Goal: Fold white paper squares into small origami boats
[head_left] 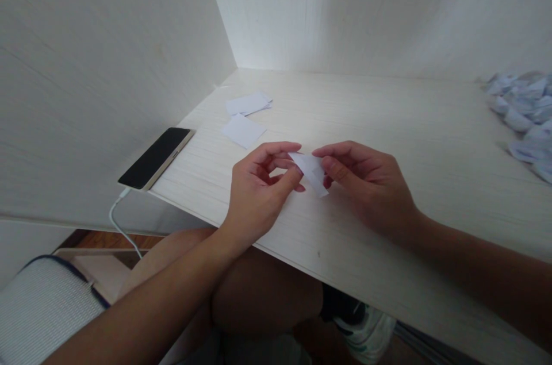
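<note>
A small folded piece of white paper (pixel 313 172) is held up just above the desk, between both hands. My left hand (pixel 265 187) pinches its left side, thumb in front and fingers behind. On the right side, my right hand (pixel 364 184) grips the paper between thumb and index finger; its other fingers curl behind. One pointed corner sticks out at the upper left and another at the lower right. Beyond my left hand lie a flat white paper sheet (pixel 244 131) and a small stack of white paper sheets (pixel 249 103).
A phone (pixel 156 158) lies at the desk's left edge, with a white cable (pixel 116 218) hanging from it. Crumpled or folded white paper pieces (pixel 528 115) are heaped at the far right. Panels (pixel 366 14) border the desk (pixel 431 141) at the back and left.
</note>
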Demonstrator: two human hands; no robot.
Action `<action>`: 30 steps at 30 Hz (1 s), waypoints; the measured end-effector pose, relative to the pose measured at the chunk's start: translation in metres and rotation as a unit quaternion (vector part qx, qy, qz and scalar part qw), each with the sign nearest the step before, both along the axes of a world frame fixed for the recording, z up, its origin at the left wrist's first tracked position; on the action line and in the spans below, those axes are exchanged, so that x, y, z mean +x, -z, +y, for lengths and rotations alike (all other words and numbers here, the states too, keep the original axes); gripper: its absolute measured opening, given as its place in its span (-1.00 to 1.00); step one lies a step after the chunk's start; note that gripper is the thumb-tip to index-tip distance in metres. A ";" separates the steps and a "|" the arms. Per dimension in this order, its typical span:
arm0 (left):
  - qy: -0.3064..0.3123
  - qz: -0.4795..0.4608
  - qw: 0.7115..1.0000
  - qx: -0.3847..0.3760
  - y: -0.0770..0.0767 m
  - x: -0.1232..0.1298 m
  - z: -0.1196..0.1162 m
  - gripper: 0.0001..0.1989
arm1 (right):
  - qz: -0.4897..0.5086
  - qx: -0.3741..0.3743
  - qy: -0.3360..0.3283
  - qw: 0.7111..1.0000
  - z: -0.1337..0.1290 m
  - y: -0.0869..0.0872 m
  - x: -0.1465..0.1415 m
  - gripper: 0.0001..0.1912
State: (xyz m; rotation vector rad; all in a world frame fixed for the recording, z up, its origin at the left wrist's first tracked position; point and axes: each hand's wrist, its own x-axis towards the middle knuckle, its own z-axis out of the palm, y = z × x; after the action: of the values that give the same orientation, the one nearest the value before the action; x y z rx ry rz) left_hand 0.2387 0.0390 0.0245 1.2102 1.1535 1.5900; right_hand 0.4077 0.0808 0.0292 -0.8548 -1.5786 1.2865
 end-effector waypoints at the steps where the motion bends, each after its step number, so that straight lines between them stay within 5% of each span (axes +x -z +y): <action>1: -0.006 -0.005 1.000 0.003 0.000 0.000 0.000 -0.76 | -0.003 0.006 0.009 1.000 0.000 -0.001 0.000 -0.93; 14: -0.081 0.015 0.994 0.079 0.002 0.006 -0.005 -0.79 | -0.041 0.073 0.055 0.995 -0.004 0.003 0.002 -0.88; 19: -0.142 0.027 0.986 0.087 0.003 0.006 -0.004 -0.82 | -0.096 0.166 0.043 0.980 -0.008 0.004 0.004 -0.63; 22: -0.151 0.035 0.981 0.118 0.006 0.011 -0.005 -0.84 | -0.133 0.210 0.081 0.965 -0.010 0.006 0.003 -0.66; 30: -0.138 0.008 0.986 0.096 0.006 0.031 -0.013 -0.88 | -0.018 0.143 0.112 0.983 -0.012 0.009 0.002 -0.72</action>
State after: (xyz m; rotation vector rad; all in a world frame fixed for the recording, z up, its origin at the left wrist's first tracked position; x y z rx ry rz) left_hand 0.2694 0.0261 0.0182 1.2266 1.2421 1.9399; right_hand 0.4093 0.0684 0.0204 -0.8475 -1.5977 0.8639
